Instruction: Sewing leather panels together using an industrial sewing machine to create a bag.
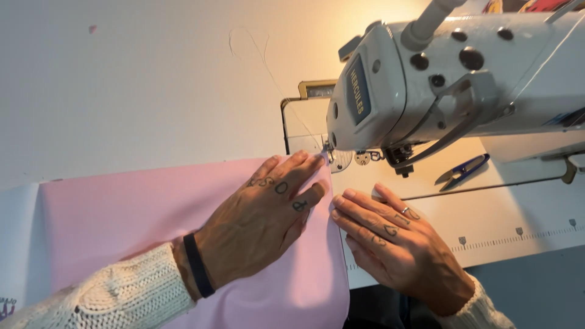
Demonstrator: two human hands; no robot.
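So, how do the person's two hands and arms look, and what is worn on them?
Both arms wear cream cable-knit sleeves. The left hand has a dark band round the wrist and dark inked marks on the finger backs. The right hand has a thin ring on one finger and small inked marks, one heart-shaped, on the fingers.

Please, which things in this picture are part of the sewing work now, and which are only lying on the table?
In use:
- pink fabric, pressed flat by the left hand
- right hand at the fabric's edge
- white sewing machine, fabric corner at its needle

Lying about:
- blue thread snips on the table
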